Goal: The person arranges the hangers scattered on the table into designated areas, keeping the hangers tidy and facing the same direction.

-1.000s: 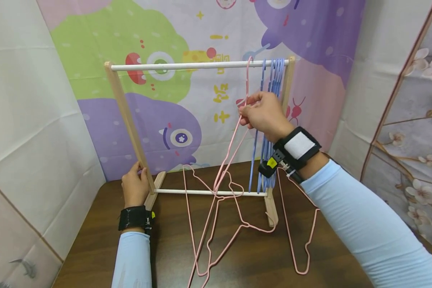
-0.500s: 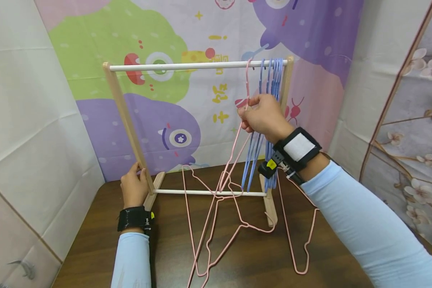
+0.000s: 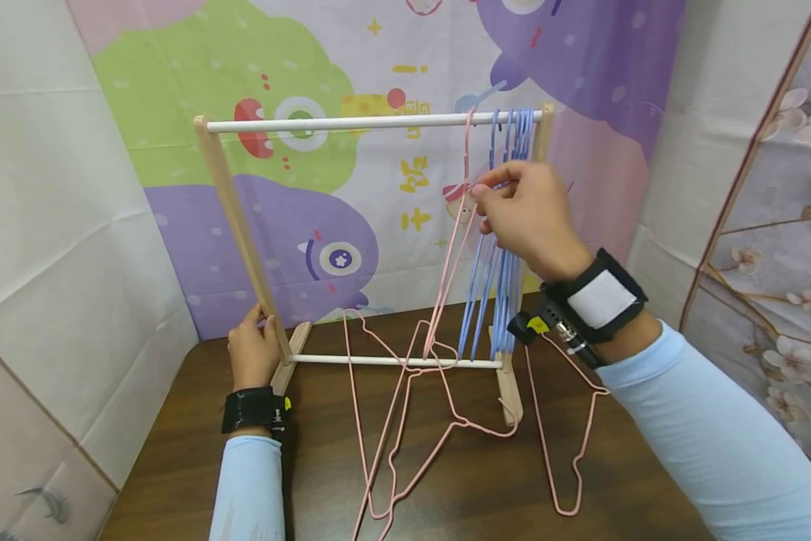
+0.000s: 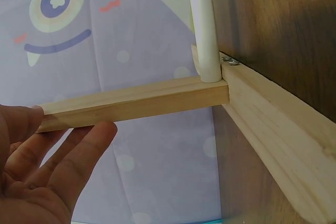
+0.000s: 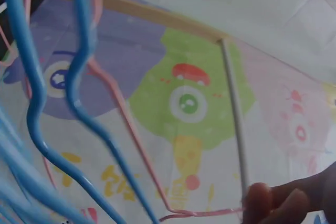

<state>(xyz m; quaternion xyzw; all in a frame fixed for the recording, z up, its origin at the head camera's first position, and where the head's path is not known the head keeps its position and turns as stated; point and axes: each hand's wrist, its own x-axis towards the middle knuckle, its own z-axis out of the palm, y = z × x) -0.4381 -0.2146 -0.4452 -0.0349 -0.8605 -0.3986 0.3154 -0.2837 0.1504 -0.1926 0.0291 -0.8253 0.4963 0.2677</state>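
A small wooden clothes rack (image 3: 232,203) with a white top rail (image 3: 351,124) stands on the table. My left hand (image 3: 252,349) holds its left post (image 4: 131,103) low down, thumb on one side and fingers on the other. A pink wire hanger (image 3: 446,263) has its hook over the rail, left of several blue hangers (image 3: 506,278). My right hand (image 3: 527,214) pinches that pink hanger at its neck, fingertips just below the hook. In the right wrist view, the wire runs up to the fingertips (image 5: 257,200).
Several pink hangers (image 3: 435,443) lie tangled on the brown table (image 3: 324,481) in front of the rack. Another pink hanger (image 3: 547,458) lies to the right, partly behind the right forearm. A cartoon cloth (image 3: 243,68) hangs behind the rack.
My right hand has moved right and slightly up at the pink hanger's neck. The hanger's lower end has swung right, and the nearest blue hangers have shifted. My left hand has stayed put.
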